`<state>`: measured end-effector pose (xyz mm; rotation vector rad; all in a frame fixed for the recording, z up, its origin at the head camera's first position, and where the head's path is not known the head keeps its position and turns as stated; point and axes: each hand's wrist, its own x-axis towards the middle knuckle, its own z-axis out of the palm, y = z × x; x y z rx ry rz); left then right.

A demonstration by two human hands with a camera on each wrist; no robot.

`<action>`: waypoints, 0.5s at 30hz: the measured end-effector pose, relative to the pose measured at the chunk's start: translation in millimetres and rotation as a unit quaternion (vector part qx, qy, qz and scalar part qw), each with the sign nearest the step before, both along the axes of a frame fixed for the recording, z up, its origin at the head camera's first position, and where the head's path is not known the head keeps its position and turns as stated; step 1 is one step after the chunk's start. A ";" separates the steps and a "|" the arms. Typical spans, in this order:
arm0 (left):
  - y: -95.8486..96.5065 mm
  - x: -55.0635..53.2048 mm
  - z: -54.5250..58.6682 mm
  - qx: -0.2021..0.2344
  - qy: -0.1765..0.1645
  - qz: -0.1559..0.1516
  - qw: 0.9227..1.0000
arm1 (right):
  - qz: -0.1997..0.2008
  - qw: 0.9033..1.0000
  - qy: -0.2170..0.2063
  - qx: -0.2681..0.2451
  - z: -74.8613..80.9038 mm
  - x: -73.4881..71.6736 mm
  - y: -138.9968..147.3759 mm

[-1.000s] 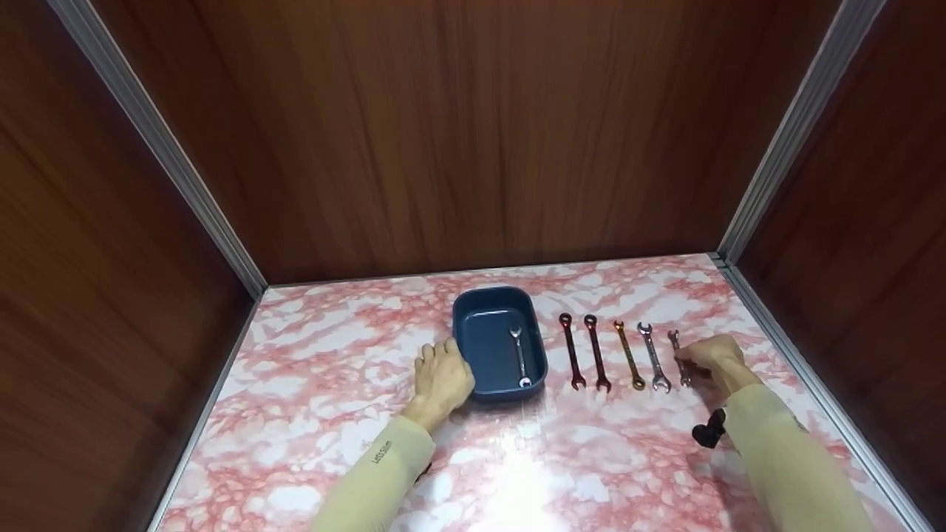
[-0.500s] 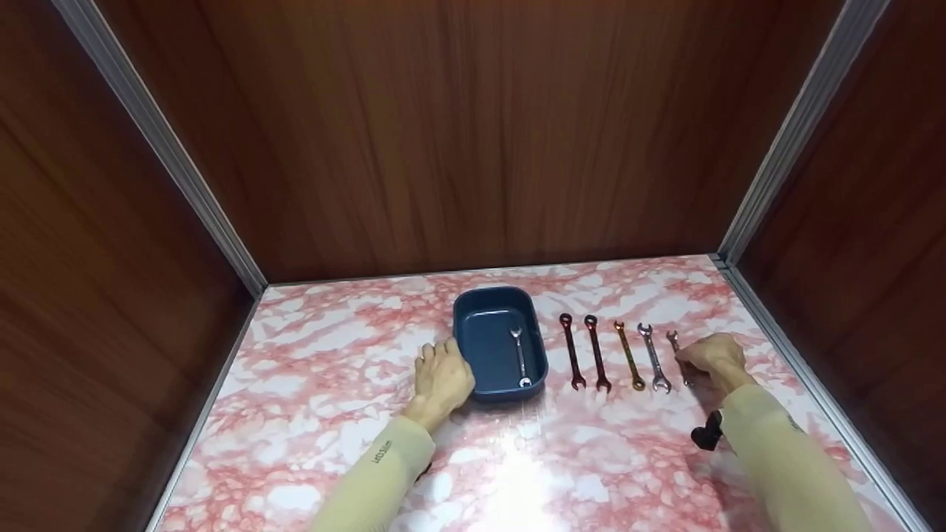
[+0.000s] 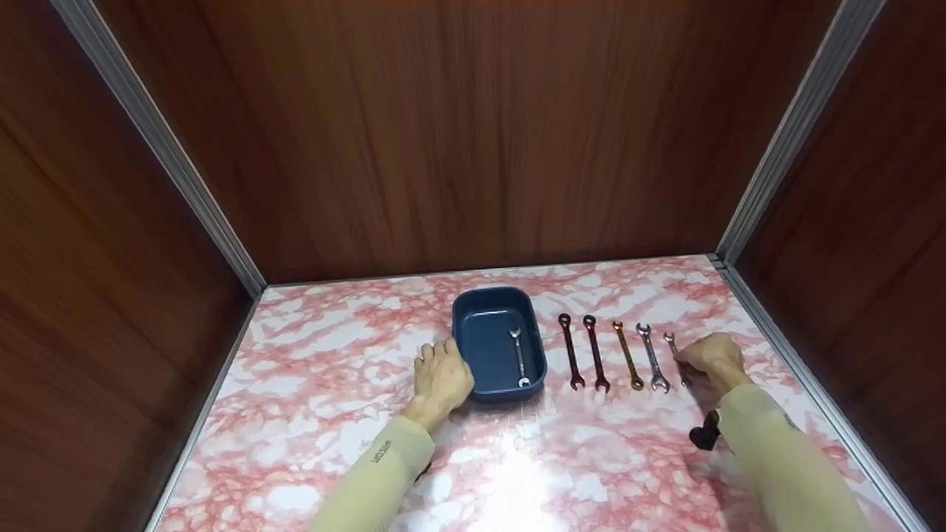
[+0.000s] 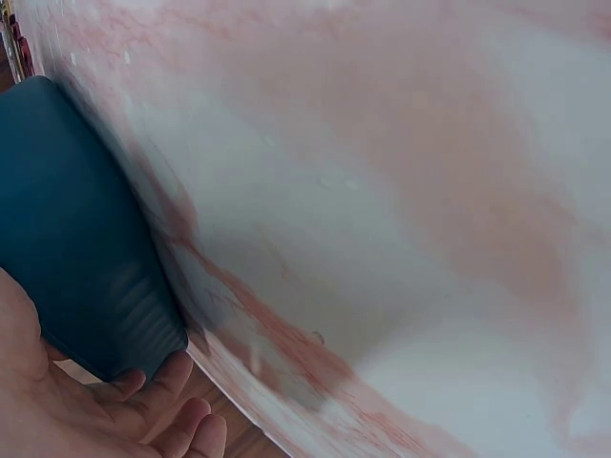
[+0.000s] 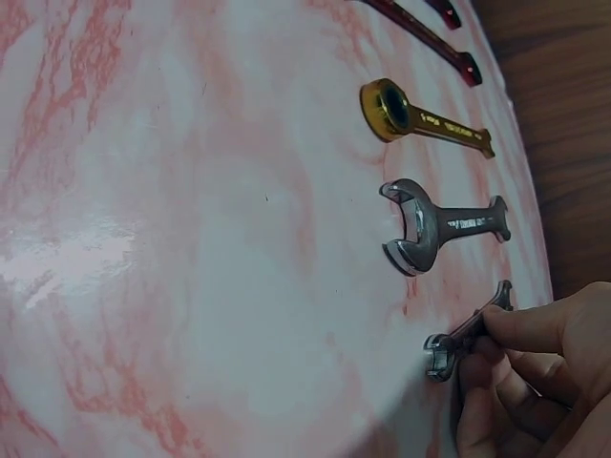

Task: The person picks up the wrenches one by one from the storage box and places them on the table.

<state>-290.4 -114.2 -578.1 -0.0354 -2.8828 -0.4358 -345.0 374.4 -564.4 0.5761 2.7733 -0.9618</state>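
Observation:
My right hand (image 3: pixel 713 356) pinches a small silver open-end wrench (image 5: pixel 470 329) between thumb and fingers, at the right end of a row of wrenches. In the right wrist view this wrench is turned askew, and part of its shaft is hidden by the fingertips. My left hand (image 3: pixel 441 377) rests against the outer left side of a dark blue box (image 3: pixel 484 394), fingers loosely bent and touching its corner in the left wrist view. Inside the box lies one silver wrench (image 3: pixel 520 358), slanting near the right wall.
Left of the pinched wrench lie a larger silver wrench (image 3: pixel 652 357), a gold wrench (image 3: pixel 629 356) and two dark red wrenches (image 3: pixel 571 351), side by side on the pink-and-white marbled table (image 3: pixel 332 355). Brown wooden panels (image 3: pixel 488 148) with grey metal frames enclose the back and sides.
The pinched wrench has shifted slightly left at its far end, with small movement of my right hand. My left hand and the box have stayed put.

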 end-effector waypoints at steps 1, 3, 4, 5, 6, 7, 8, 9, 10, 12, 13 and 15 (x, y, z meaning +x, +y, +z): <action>-0.1 0.1 0.2 0.000 0.000 0.000 1.000 | 0.001 1.000 0.000 0.002 0.3 -0.3 -0.1; -0.1 0.0 0.2 -0.001 -0.002 -0.002 1.000 | -0.001 1.000 -0.001 -0.003 0.9 -0.4 0.0; -0.2 -0.1 0.2 0.000 -0.001 -0.002 1.000 | -0.005 1.000 -0.002 -0.009 1.8 -0.4 -0.5; -0.2 -0.2 0.4 0.000 -0.001 -0.003 1.000 | -0.007 1.000 -0.002 -0.015 2.8 -0.2 -0.9; -0.4 -0.4 0.6 0.001 0.000 -0.004 1.000 | -0.009 1.000 -0.001 -0.019 4.0 0.0 -1.5; -0.5 -0.6 0.8 0.000 -0.002 -0.004 1.000 | -0.010 1.000 -0.001 -0.027 5.0 0.1 -1.6; -0.6 -0.6 1.0 0.001 -0.002 -0.004 1.000 | -0.013 0.999 0.001 -0.033 6.4 0.3 -2.1; -0.7 -0.9 1.1 0.001 -0.004 -0.003 1.000 | -0.013 0.999 0.003 -0.036 7.7 0.7 -2.6; -0.8 -1.1 1.0 0.000 -0.006 -0.002 1.000 | -0.014 0.999 0.003 -0.041 9.4 0.9 -3.6; -1.0 -1.5 0.6 -0.001 -0.007 0.000 1.000 | -0.010 0.999 0.002 -0.046 11.9 1.0 -4.7; -1.1 -1.6 0.3 -0.001 -0.009 0.001 1.000 | -0.011 0.998 0.000 -0.056 13.1 1.0 -5.6; -1.0 -1.5 -0.5 -0.001 -0.011 0.000 1.000 | -0.007 0.999 0.000 -0.049 14.9 0.7 -7.1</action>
